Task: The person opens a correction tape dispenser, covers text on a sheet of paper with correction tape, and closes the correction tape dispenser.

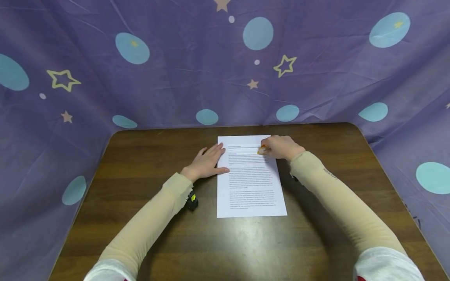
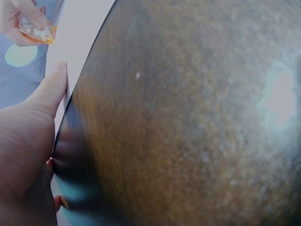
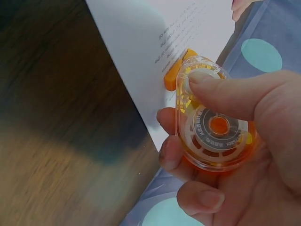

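A printed sheet of paper (image 1: pixel 251 187) lies flat on the wooden table. Its left edge is under my left hand (image 1: pixel 207 162), which rests with fingers spread and the thumb on the page. Near the upper right of the text, my right hand (image 1: pixel 281 147) grips a correction tape dispenser (image 1: pixel 262 149). In the right wrist view the dispenser (image 3: pixel 214 127) is clear plastic with orange parts and a tape reel inside. The thumb presses its side while fingers curl beneath. Its orange tip (image 3: pixel 175 75) is over the printed lines; whether it touches the paper I cannot tell.
The brown table (image 1: pixel 147 156) has rounded far corners. A purple cloth (image 1: pixel 168 66) with blue spots and stars hangs behind it and along both sides. A small black device (image 1: pixel 191 201) with a yellow-green mark sits under my left wrist.
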`<state>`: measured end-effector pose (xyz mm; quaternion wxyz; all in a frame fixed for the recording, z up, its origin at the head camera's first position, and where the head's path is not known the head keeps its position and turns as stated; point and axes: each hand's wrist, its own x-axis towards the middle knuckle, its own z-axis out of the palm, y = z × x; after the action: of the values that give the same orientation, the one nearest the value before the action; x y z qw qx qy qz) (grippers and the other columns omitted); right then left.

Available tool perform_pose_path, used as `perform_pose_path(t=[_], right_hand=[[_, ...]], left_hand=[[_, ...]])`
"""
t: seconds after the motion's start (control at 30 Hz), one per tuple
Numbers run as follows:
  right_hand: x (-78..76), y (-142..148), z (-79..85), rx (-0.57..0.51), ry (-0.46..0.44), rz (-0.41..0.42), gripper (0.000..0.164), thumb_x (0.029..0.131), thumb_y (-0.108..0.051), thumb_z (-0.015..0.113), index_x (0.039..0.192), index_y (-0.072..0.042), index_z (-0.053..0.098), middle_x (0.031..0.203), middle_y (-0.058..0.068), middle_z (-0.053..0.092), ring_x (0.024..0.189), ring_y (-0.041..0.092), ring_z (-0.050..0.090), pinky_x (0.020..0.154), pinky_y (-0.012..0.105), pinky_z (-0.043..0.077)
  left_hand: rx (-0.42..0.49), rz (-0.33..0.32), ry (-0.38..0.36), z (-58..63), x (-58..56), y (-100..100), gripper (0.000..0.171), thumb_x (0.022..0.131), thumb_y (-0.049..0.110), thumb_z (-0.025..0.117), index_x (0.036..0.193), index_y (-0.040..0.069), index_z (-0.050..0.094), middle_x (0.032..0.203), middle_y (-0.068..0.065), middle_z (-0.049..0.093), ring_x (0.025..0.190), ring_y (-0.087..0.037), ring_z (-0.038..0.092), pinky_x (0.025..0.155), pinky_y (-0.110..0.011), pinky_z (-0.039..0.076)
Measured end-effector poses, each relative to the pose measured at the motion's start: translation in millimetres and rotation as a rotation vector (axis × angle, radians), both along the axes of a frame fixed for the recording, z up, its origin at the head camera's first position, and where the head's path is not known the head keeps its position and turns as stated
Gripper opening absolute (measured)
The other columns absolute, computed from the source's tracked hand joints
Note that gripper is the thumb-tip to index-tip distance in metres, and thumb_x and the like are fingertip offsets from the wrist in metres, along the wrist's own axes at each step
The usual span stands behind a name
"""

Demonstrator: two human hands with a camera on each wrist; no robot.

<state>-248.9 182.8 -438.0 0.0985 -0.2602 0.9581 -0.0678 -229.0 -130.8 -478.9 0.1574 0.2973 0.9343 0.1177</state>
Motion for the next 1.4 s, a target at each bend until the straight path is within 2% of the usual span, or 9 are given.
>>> perform_pose_path(t=[0.2,0.43,0.7,1.1,1.4], right_hand=[[0.3,6.0,-0.9,0.010,-0.004,-0.007,0.004,0.096,-0.015,0.074,0.096,-0.013,0.071,0.090,0.003,0.068,0.076,0.021,0.058,0.063,0.044,0.051],[1.4,12.8,-2.0,0.017,-0.034,-0.027,0.006,0.098,-0.020,0.075,0.100,-0.014,0.073,0.090,0.002,0.069,0.077,0.020,0.059,0.063,0.042,0.050],[2.8,21.3,-2.5,0.019,-0.034,-0.054,0.007,0.097,-0.012,0.070,0.101,-0.016,0.074,0.093,0.003,0.071,0.080,0.022,0.061,0.065,0.047,0.052],[4.1,29.8,-0.3,0.013,-0.032,-0.057,0.005,0.099,-0.012,0.069,0.099,-0.016,0.073,0.093,0.003,0.071,0.077,0.022,0.059,0.062,0.044,0.049],[6.8,30.7,-1.0,-0.016,-0.016,-0.044,0.013,0.098,-0.012,0.070,0.087,-0.016,0.066,0.083,0.001,0.063,0.075,0.021,0.054,0.061,0.043,0.046]], left_hand=[[0.009,-0.004,0.011,-4.4,-2.4,-1.0,0.091,0.101,0.057,0.059,0.165,0.003,0.024,0.174,-0.014,0.011,0.161,-0.028,0.009,0.126,-0.060,0.009],[0.009,-0.003,-0.004,-2.9,-1.1,-1.0,0.092,0.101,0.059,0.059,0.165,0.003,0.024,0.175,-0.012,0.011,0.161,-0.027,0.008,0.126,-0.059,0.009],[-0.002,-0.002,-0.003,-4.4,-0.9,-1.2,0.092,0.101,0.060,0.058,0.166,0.004,0.023,0.175,-0.011,0.010,0.162,-0.026,0.008,0.126,-0.059,0.009],[0.007,0.000,-0.003,-4.3,-1.5,-0.9,0.093,0.100,0.061,0.058,0.166,0.005,0.023,0.175,-0.011,0.010,0.162,-0.026,0.007,0.126,-0.059,0.008],[-0.001,-0.001,0.001,-3.2,-1.8,-0.7,0.093,0.101,0.061,0.057,0.166,0.006,0.022,0.175,-0.011,0.010,0.162,-0.026,0.007,0.126,-0.059,0.008]])
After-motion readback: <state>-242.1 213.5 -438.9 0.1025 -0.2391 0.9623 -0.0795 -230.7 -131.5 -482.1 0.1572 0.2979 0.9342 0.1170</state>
